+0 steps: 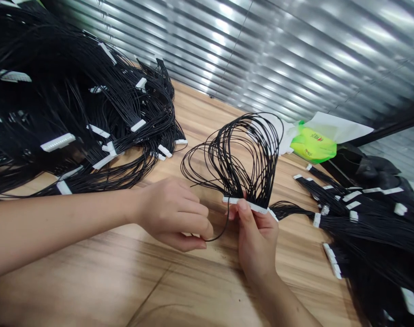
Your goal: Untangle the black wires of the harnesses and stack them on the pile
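Observation:
My right hand [256,236] is closed on a long white connector [249,205] whose many black wires [241,154] loop up and over in a fan above the wooden table [200,277]. My left hand [177,213] is pinched shut on one loose black wire [223,227] that curves from its fingertips up to the connector's left end. The two hands sit close together, a few centimetres apart, just above the tabletop.
A big heap of black wire harnesses with white connectors [63,113] fills the left. Another pile of harnesses [360,218] lies at the right. A green and white plastic bag [312,143] rests behind, against a corrugated metal wall [295,50].

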Tool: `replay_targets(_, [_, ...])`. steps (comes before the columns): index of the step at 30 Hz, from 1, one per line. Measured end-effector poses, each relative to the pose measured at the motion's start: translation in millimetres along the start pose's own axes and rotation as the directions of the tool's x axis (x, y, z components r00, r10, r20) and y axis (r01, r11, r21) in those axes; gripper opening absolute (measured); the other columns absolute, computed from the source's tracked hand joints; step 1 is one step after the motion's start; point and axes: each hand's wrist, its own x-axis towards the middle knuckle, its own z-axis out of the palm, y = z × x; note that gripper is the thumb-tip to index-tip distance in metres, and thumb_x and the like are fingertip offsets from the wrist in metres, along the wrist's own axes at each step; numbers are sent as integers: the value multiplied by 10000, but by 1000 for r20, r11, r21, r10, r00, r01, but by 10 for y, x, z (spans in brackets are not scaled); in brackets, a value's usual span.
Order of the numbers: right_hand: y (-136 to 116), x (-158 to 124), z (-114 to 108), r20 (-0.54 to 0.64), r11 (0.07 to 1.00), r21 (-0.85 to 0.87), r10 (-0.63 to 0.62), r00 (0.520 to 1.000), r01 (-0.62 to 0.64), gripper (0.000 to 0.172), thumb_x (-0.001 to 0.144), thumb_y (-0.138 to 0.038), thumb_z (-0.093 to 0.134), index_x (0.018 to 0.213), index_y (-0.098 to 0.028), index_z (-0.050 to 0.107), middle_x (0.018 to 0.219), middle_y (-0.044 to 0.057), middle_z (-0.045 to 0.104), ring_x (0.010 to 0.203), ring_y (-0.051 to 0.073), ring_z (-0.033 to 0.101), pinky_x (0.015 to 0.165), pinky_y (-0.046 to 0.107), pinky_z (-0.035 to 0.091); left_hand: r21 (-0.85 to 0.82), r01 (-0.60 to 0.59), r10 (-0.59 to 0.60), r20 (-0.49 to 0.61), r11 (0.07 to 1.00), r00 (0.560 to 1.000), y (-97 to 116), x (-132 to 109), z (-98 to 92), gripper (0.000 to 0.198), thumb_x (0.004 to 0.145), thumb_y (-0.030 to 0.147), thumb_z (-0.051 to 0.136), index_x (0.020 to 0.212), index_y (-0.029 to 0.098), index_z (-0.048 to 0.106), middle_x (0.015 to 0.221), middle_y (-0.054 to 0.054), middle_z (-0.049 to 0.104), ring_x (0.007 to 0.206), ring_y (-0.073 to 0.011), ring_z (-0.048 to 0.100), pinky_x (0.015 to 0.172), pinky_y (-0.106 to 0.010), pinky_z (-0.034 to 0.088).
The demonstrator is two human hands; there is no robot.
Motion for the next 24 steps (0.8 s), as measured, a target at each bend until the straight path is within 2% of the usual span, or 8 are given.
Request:
replay_targets(7, [21,0,-4,3,999,-9,-43,999,43,231,820,-320,664,630,-191,640,595,-38,604,645,121,552,688,274,427,-45,34,-32,35,998,999,-13,-20,11,80,813,199,487,805,204,566,601,60,607,506,-85,523,467,-287,341])
replay_targets(14, [8,-41,5,49,997,10,-78,996,77,157,821,-280,671,683,-204,656,625,-45,623,616,105,551,631,244,437,-149,23,-8,100,989,995,-10,-17,10,105,831,195,482,806,199,584,610,47,584,507,-90,502,454,-287,337])
replay_targets(24, [9,-49,7,43,994,5,-109,993,108,173,821,-265,666,660,-202,661,657,-30,640,627,112,560,635,253,457,-83,-27,33,78,996,996,-13,-8,1,95,808,206,510,766,211,595,564,65,551,486,-82,507,449,-281,346])
